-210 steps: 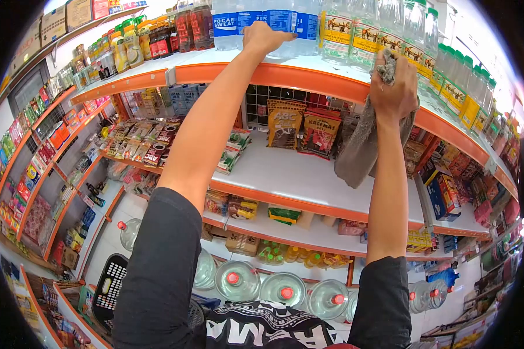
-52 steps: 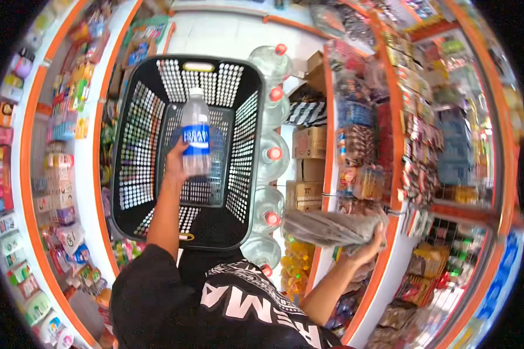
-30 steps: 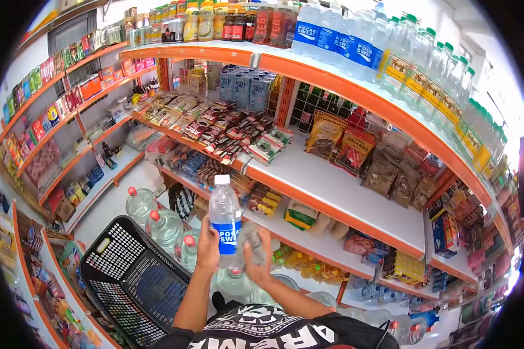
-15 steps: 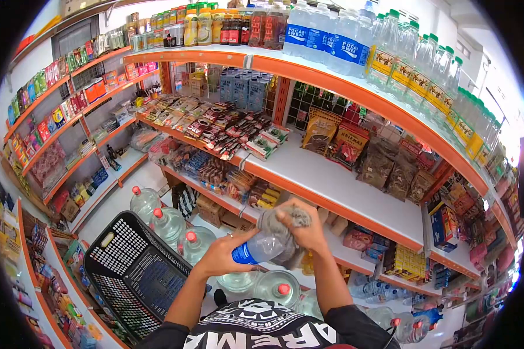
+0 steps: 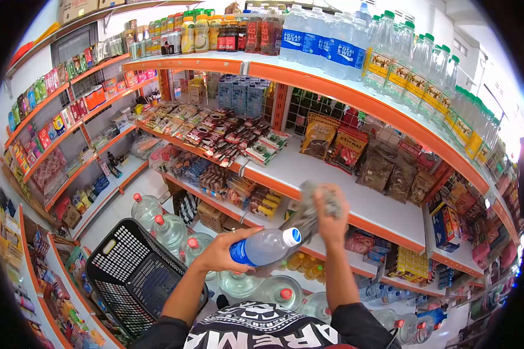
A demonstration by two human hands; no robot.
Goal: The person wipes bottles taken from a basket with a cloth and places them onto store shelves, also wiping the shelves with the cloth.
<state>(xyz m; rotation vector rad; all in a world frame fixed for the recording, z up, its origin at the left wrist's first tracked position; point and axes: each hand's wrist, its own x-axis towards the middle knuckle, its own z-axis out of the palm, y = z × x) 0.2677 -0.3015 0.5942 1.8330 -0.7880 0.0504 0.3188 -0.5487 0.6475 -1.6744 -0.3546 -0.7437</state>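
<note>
My left hand [image 5: 226,250] is wrapped round the lower part of a clear plastic bottle [image 5: 268,245] with a blue label and a white cap marked blue. The bottle is tilted, its cap pointing up and to the right. To the right, my right hand [image 5: 332,214] grips a crumpled grey cloth [image 5: 310,203], both smeared by motion. The cloth hangs behind the cap, in front of the shelf edge; whether it touches the bottle I cannot tell. Below my left forearm stands a black plastic basket [image 5: 119,253].
Large water jugs [image 5: 169,230] with red caps stand on the floor. Ahead, an orange-edged shelf [image 5: 343,195] bears coffee sachets [image 5: 230,136] and brown packets [image 5: 378,163]. Drink bottles [image 5: 323,43] line the upper shelf. More stocked shelves [image 5: 78,116] run along the left.
My right hand has moved right and slightly up with the cloth, off the bottle's top, so the white cap now shows. My left hand still holds the bottle in nearly the same place.
</note>
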